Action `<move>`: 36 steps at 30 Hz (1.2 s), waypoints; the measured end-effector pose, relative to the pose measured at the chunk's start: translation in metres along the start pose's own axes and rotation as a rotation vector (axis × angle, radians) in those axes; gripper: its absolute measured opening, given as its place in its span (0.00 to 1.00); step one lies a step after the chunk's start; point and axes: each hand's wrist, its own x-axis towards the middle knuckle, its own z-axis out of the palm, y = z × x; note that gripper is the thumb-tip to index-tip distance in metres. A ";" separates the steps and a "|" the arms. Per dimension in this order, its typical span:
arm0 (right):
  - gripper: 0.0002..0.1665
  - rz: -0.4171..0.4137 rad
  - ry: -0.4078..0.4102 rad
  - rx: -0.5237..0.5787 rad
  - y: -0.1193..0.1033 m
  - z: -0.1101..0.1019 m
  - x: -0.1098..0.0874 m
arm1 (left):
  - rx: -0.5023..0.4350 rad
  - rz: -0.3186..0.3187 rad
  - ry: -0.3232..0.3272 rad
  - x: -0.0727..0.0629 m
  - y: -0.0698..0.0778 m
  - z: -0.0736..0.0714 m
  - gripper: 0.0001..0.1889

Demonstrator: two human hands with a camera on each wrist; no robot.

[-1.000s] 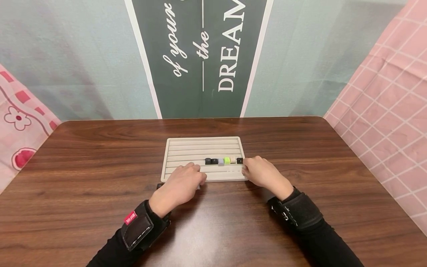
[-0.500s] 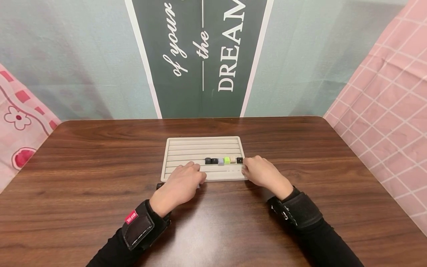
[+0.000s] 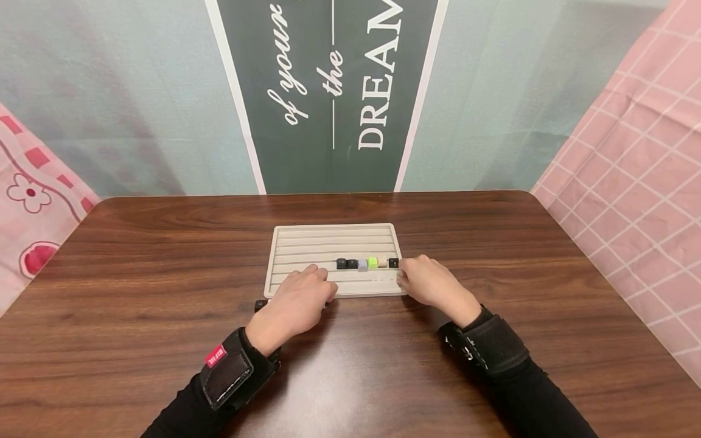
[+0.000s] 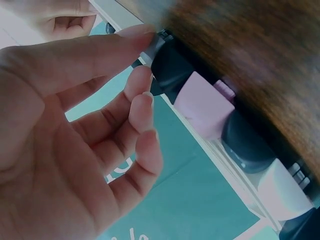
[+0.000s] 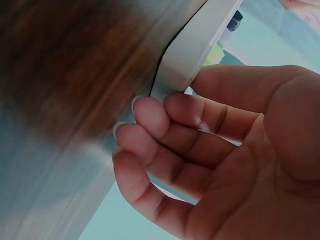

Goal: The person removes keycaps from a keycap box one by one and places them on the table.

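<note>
**Right hand on the tray's corner, left hand pinching a keycap**

From where I stand, the right hand (image 3: 429,283) has its fingers curled in, thumb and forefinger gripping the near right corner of an off-white, grooved, plastic-looking tray (image 3: 328,237). The left hand (image 3: 298,304), at the tray's near edge, has thumb and forefinger narrowed on a small grey plastic-looking keycap (image 4: 153,49). It ends a row along that edge, beside a rounded black keycap (image 4: 172,67) and a square pink keycap (image 4: 204,106). On the tray's right half sits a mixed-colour line of six keycaps (image 3: 372,262).

I'd pinch lightly, so the black neighbour isn't dragged askew, and keep the corner grip steady, since a jolt could upset the six.
</note>
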 end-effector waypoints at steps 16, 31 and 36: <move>0.11 -0.001 -0.006 -0.002 0.000 0.000 0.001 | 0.002 -0.008 -0.013 -0.001 0.000 -0.001 0.09; 0.11 -0.002 -0.012 -0.005 0.001 -0.001 0.001 | -0.006 -0.019 -0.032 -0.002 -0.001 -0.003 0.09; 0.11 0.006 -0.018 -0.002 0.001 -0.001 0.001 | -0.004 -0.016 -0.034 -0.002 -0.002 -0.003 0.09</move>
